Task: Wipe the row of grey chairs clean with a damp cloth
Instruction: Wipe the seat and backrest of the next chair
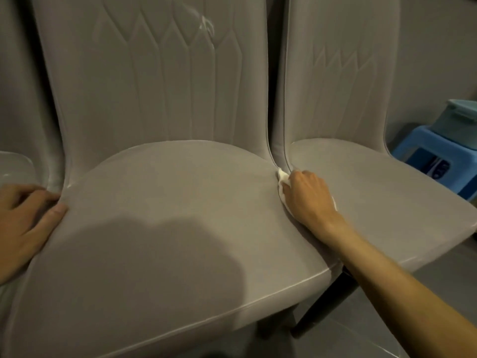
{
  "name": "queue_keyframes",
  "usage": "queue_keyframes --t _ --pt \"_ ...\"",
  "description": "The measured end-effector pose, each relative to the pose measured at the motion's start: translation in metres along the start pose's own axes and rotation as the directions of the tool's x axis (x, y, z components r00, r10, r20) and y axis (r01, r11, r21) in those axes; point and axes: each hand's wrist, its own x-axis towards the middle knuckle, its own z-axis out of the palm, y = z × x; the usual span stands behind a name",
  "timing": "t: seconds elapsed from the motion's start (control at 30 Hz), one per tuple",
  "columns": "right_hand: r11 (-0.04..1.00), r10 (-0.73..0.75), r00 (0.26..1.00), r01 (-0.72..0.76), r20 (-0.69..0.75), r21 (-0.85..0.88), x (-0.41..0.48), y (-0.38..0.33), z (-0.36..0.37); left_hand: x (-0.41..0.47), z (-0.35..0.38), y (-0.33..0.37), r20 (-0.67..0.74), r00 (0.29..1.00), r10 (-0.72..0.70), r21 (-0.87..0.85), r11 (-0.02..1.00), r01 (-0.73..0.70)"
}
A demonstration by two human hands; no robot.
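Note:
Two grey padded chairs stand side by side. The middle chair (165,202) fills the centre, and the right chair (374,182) touches its right edge. My right hand (308,195) presses a white cloth (282,178) into the seam between the two seats, near the backrests. Most of the cloth is hidden under the hand. My left hand (25,215) lies flat on the left edge of the middle chair's seat, thumb on the cushion, holding nothing. A shiny wet streak (206,24) marks the top of the middle chair's backrest.
A third grey chair (15,164) shows partly at the far left. A blue plastic stool (436,158) with a teal basin (462,120) on it stands right of the chairs by the grey wall. Dark chair legs (322,306) stand on the grey tiled floor.

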Motion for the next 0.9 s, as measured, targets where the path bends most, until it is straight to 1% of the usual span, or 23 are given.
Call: queue_keyframes --t 0.03,0.07,0.1,0.13,0.17,0.23,0.3,0.37,0.5,0.6,0.63,0.7,0.73,0.8,0.87,0.9 --pt "1.000 0.000 1.000 0.000 0.020 0.010 0.018 -0.008 0.006 -0.002 -0.006 -0.002 0.020 0.999 -0.025 -0.002 1.000 0.025" --pt "0.999 -0.004 0.999 0.003 0.034 0.034 0.035 -0.016 0.010 -0.006 -0.009 -0.001 0.067 0.998 0.010 0.104 0.994 -0.017" --pt "0.998 -0.007 0.999 0.004 0.033 0.069 0.049 -0.023 0.014 -0.008 -0.016 -0.002 0.047 0.999 0.019 0.188 0.982 -0.027" --pt "0.995 -0.009 1.000 0.007 0.020 0.101 0.060 -0.028 0.017 -0.010 -0.020 -0.001 0.004 1.000 0.004 0.240 0.971 -0.005" --pt "0.994 -0.013 1.000 0.011 0.011 0.113 0.065 -0.030 0.019 -0.011 -0.025 0.001 -0.004 1.000 0.011 0.253 0.967 -0.010" --pt "0.996 -0.035 0.999 0.033 0.018 0.083 0.060 -0.022 0.022 -0.010 -0.029 0.003 -0.012 1.000 0.028 0.272 0.962 -0.024" --pt "0.996 -0.082 0.997 0.081 0.008 0.048 0.045 -0.011 0.024 -0.010 -0.027 0.000 0.018 0.999 0.047 0.263 0.964 -0.050" --pt "0.994 -0.094 0.996 0.094 -0.011 0.063 0.043 -0.011 0.028 -0.013 -0.027 -0.003 0.014 0.999 0.048 0.249 0.967 -0.050" --pt "0.994 -0.071 0.997 0.072 -0.012 0.078 0.080 -0.045 0.034 -0.018 -0.030 0.017 0.017 1.000 0.015 0.320 0.947 -0.020" --pt "0.983 -0.122 0.992 0.119 0.017 0.139 0.090 -0.067 0.035 -0.020 -0.034 0.033 0.002 1.000 0.014 0.414 0.910 -0.014" --pt "0.977 -0.143 0.989 0.136 0.030 0.167 0.085 -0.067 0.034 -0.020 -0.035 0.037 0.001 1.000 0.024 0.428 0.903 -0.022" --pt "0.974 -0.173 0.984 0.166 0.036 0.157 0.071 -0.060 0.032 -0.021 -0.037 0.044 -0.005 1.000 0.028 0.426 0.904 -0.023" --pt "0.978 -0.164 0.986 0.158 0.036 0.138 0.065 -0.056 0.031 -0.021 -0.037 0.047 -0.010 0.999 0.035 0.424 0.905 -0.027" --pt "0.995 -0.078 0.997 0.077 0.012 0.067 0.065 -0.055 0.032 -0.022 -0.036 0.051 -0.019 0.998 0.066 0.438 0.898 -0.051" --pt "0.999 0.031 0.999 -0.032 -0.034 -0.011 0.078 -0.071 0.036 -0.024 -0.036 0.056 -0.039 0.989 0.142 0.473 0.874 -0.107" --pt "0.999 0.043 0.999 -0.044 -0.033 -0.030 0.087 -0.085 0.038 -0.024 -0.036 0.059 -0.045 0.982 0.182 0.498 0.856 -0.136"
